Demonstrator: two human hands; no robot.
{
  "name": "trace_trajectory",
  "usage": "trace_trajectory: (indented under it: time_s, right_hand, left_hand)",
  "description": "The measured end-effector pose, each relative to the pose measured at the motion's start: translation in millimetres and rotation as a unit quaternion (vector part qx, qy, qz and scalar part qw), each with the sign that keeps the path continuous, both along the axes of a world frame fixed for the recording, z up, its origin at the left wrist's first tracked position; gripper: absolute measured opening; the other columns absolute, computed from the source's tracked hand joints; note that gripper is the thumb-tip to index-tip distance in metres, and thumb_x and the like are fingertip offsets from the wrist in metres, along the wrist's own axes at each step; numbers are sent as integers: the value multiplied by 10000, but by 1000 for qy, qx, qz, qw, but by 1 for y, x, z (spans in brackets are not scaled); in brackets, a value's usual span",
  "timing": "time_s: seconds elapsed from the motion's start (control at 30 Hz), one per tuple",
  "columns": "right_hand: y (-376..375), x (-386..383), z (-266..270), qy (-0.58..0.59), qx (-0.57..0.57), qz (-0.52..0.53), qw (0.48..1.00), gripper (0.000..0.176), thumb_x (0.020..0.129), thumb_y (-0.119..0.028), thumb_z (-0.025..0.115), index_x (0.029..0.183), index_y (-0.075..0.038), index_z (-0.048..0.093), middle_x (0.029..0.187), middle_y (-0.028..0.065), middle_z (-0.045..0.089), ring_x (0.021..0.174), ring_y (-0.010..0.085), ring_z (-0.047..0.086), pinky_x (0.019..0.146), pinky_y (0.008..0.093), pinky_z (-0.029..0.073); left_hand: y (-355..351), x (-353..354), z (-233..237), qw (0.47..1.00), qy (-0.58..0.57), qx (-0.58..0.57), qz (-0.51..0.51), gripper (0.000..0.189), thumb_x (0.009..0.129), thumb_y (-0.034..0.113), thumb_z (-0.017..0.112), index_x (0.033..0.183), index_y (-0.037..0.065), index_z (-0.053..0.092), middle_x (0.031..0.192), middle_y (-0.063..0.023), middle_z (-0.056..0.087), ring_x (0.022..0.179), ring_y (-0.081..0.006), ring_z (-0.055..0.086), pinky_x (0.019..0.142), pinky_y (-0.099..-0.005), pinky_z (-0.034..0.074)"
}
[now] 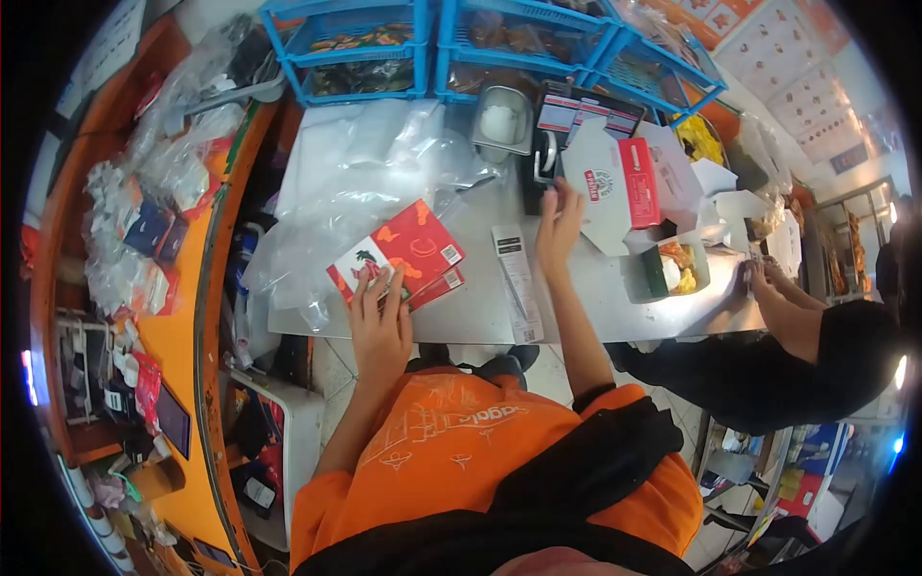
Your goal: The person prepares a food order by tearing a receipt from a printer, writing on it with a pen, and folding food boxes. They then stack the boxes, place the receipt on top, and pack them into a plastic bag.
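Observation:
My left hand rests flat on a stack of flattened red-and-white cardboard boxes at the near edge of the grey counter. My right hand reaches further out, fingers spread, touching the counter beside a folded white-and-red carton and a black tape dispenser. A long printed paper strip lies between my two hands.
Clear plastic bags cover the counter's left part. Blue baskets with packed goods stand at the back, with a metal tub in front. A co-worker's hands work at right near an open food box. An orange shelf runs along the left.

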State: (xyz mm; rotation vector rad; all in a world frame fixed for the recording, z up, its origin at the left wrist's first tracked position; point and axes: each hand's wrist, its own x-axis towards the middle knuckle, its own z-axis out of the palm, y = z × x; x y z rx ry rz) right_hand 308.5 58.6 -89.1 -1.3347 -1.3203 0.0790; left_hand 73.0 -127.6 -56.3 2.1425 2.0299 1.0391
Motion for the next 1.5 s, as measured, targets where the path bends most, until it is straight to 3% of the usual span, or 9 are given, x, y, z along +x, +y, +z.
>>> trace_trajectory:
  time_s: [0.1, 0.2, 0.53, 0.63, 0.77, 0.87, 1.13, 1.37, 1.5]
  right_hand:
    - [66, 55, -29, -143, -128, -9, 981, 212, 890, -171, 585, 892, 14, 689, 695, 90, 622, 690, 174, 591, 655, 291, 435]
    - [74, 69, -26, 156, -212, 257, 930, 197, 818, -135, 624, 763, 37, 700, 733, 116, 667, 698, 204, 598, 687, 333, 445]
    - [28, 74, -57, -209, -225, 34, 951, 91, 744, -55, 649, 701, 23, 633, 873, 174, 617, 754, 289, 642, 727, 395, 500]
    - [0, 99, -28, -146, -239, 126, 952, 98, 775, -72, 648, 823, 11, 669, 913, 180, 611, 813, 347, 615, 762, 429, 483]
    - [-78, 167, 19, -282, -12, -221, 934, 462, 824, -62, 601, 1284, -89, 560, 1035, 153, 610, 950, 313, 575, 868, 432, 419]
    - [-98, 237, -8, -272, -198, -219, 916, 613, 818, -103, 628, 1396, -103, 423, 965, 141, 636, 929, 301, 581, 844, 417, 438]
    - [-93, 269, 18, -86, -79, 0, 993, 605, 834, -11, 542, 1401, 51, 341, 1396, 245, 415, 1277, 390, 420, 1048, 409, 344]
    - [-81, 352, -13, -63, -118, 27, 991, 572, 809, 29, 631, 1351, -9, 449, 1018, 143, 673, 945, 289, 645, 829, 342, 495]
    - [-115, 331, -50, 144, -145, 51, 978, 622, 777, 30, 683, 1352, -51, 463, 842, 106, 687, 803, 195, 665, 765, 301, 503]
  left_hand:
    - [0, 2, -4, 1000, -4, 12, 2, 483, 857, 57, 545, 1337, 97, 519, 1308, -109, 488, 1301, -360, 382, 1044, -503, 311]
    - [-1, 2, -3, 1000, 3, 7, -3, 479, 860, 56, 545, 1337, 90, 518, 1316, -122, 480, 1305, -362, 376, 1047, -495, 311]
    - [-1, 8, 3, 999, 13, -25, 14, 491, 867, 54, 543, 1353, 107, 503, 1333, -142, 452, 1318, -374, 354, 1071, -481, 305]
    - [-2, 20, 19, 999, -2, -33, 10, 487, 869, 62, 550, 1353, 95, 499, 1344, -148, 429, 1326, -384, 341, 1081, -500, 288]
    - [-15, 52, 27, 990, -26, 64, 119, 429, 863, 82, 584, 1288, 53, 531, 1340, -171, 402, 1312, -369, 357, 1049, -535, 307]
    - [-10, 91, -7, 979, -37, 201, 9, 285, 856, 26, 565, 1141, 17, 584, 1280, -151, 442, 1190, -323, 434, 980, -465, 389]
    - [87, 282, 4, 938, -280, -146, -140, 367, 856, 82, 598, 1222, 80, 578, 1017, -109, 606, 811, -246, 648, 737, -372, 504]
    - [95, 293, -17, 996, -56, 2, -66, 258, 795, 115, 692, 1046, 58, 690, 943, -60, 638, 780, -272, 643, 703, -353, 514]
    - [91, 309, -56, 946, -259, -184, -64, 262, 767, 22, 689, 1029, 27, 702, 1005, -82, 683, 846, -187, 665, 742, -287, 520]
